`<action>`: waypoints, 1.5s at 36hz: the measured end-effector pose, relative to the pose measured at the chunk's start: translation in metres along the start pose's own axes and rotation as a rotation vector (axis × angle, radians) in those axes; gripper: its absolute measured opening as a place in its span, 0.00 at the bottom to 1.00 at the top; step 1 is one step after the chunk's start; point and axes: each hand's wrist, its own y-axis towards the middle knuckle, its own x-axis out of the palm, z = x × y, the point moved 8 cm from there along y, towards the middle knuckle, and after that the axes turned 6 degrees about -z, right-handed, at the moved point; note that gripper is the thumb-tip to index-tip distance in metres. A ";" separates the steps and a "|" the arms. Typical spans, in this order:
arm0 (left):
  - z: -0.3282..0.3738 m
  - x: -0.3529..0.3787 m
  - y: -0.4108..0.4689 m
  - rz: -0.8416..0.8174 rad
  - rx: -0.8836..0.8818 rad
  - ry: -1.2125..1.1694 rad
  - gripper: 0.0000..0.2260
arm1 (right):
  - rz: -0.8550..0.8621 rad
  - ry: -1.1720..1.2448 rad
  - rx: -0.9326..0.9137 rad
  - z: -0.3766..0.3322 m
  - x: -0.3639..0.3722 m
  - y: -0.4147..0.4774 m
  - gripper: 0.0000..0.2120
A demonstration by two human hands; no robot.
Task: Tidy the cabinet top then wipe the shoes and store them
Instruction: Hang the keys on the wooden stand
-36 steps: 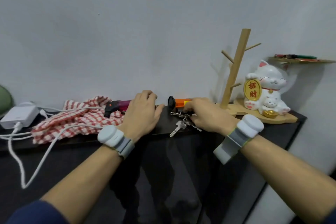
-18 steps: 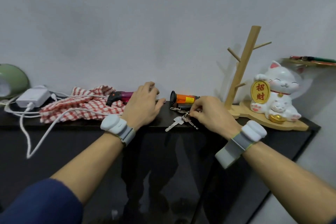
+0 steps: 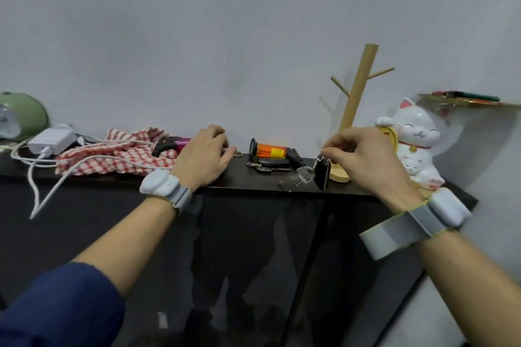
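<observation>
My right hand (image 3: 363,156) pinches the ring of a key bunch (image 3: 315,175) with a black fob and silver keys, lifted just above the dark cabinet top (image 3: 242,180), in front of the wooden peg stand (image 3: 355,93). My left hand (image 3: 201,159) rests flat on the cabinet top, fingers spread, beside a red-checked cloth (image 3: 112,156). A second key set (image 3: 266,166) lies between my hands, in front of an orange flashlight (image 3: 267,149). No shoes are in view.
A pink-and-black lighter (image 3: 172,144) lies on the cloth. A white charger (image 3: 52,139) with trailing cable (image 3: 48,186) and a green lamp (image 3: 19,115) sit at the left. A white lucky-cat figure (image 3: 414,138) stands at the right end, a small wall shelf (image 3: 473,101) above it.
My right hand has lifted the key bunch off the cabinet top and carried it right toward the peg stand. My left hand has stayed in place. A second key set is now uncovered.
</observation>
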 end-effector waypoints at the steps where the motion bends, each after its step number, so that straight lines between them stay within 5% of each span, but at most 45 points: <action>1: 0.000 0.000 0.000 0.006 0.005 0.000 0.16 | 0.022 0.020 0.007 0.005 -0.006 -0.002 0.05; 6: -0.002 -0.001 0.000 0.008 0.007 0.006 0.18 | 0.178 0.071 0.055 0.026 -0.042 -0.004 0.05; 15: -0.002 -0.005 -0.003 0.029 -0.008 0.000 0.16 | 0.197 0.035 0.103 0.041 -0.055 0.014 0.04; 36: -0.004 -0.004 -0.003 0.045 -0.002 -0.028 0.13 | 0.138 -0.034 0.080 0.031 -0.043 0.034 0.04; 45: -0.003 -0.004 -0.002 0.035 -0.003 -0.043 0.12 | 0.062 0.238 0.195 0.050 -0.039 0.040 0.03; 54: -0.004 -0.003 0.000 0.030 -0.007 -0.056 0.11 | 0.023 0.208 0.169 0.053 -0.034 0.037 0.07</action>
